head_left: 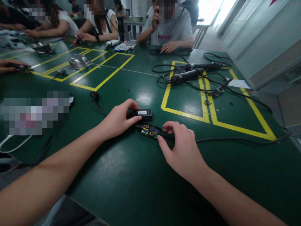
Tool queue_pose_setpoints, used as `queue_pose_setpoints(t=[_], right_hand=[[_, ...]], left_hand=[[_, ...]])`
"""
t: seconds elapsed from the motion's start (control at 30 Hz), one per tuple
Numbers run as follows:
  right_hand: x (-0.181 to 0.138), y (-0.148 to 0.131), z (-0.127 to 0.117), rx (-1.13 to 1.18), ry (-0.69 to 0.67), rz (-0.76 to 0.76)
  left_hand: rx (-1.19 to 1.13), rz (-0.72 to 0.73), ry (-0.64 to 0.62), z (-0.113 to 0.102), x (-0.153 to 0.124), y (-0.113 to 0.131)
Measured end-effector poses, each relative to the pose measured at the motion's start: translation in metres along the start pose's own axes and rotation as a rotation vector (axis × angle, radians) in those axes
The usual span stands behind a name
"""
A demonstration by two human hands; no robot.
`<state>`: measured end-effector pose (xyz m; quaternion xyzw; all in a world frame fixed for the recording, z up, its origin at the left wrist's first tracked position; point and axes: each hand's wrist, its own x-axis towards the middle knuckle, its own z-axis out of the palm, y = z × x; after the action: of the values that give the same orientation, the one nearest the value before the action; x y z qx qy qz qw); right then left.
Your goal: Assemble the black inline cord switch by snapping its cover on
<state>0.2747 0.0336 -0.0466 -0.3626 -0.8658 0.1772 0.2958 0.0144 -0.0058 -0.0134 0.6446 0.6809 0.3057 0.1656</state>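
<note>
"From the left?"

"A black plug (pixel 94 95) on the green table (pixel 113 179), then the left hand (pixel 124 116), thumb and fingers clamped on the labelled black cover (pixel 146 115)."

"And the casing?"

"The open casing (pixel 146 135) lies just on the near side of the cover, circuitry bared (copper-coloured coils (pixel 147 126) included). The right hand (pixel 181 142) looks clamped, thumb and fingers, on its cable end."

"How far along?"

"Parts sit inside, I'd judge; the cover isn't on."

Left hand (pixel 122 116) grips cover (pixel 145 114); right hand (pixel 181 146) seemingly touches circuitry (pixel 149 130).
</note>
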Motion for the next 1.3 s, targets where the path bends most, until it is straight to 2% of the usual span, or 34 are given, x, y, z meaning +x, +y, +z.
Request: queue_pose_setpoints(t=[0.13, 0.3, 0.4, 0.47, 0.53, 1.0, 1.3], right_hand=[[0.002, -0.002, -0.002, -0.004, -0.015, -0.029], [0.004, -0.002, -0.004, 0.032, -0.044, -0.036], [0.003, -0.003, -0.004, 0.041, -0.061, -0.03], [0.003, -0.003, -0.003, 0.029, -0.065, -0.019], [0.002, -0.002, -0.001, 0.021, -0.055, -0.015], [0.001, -0.002, -0.001, 0.046, -0.019, -0.023], [0.002, -0.002, -0.004, 0.095, -0.01, 0.018]], left_hand=[[0.057, 0.009, -0.014, 0.002, 0.004, -0.008], [0.124, 0.215, -0.025, -0.006, -0.001, -0.001], [0.134, 0.305, -0.134, -0.012, -0.005, 0.007], [0.116, 0.305, -0.245, -0.014, -0.008, 0.01], [0.109, 0.292, -0.297, -0.014, -0.009, 0.01], [0.049, 0.257, -0.247, -0.012, -0.007, 0.007], [0.006, 0.295, -0.275, -0.024, -0.008, 0.006]])
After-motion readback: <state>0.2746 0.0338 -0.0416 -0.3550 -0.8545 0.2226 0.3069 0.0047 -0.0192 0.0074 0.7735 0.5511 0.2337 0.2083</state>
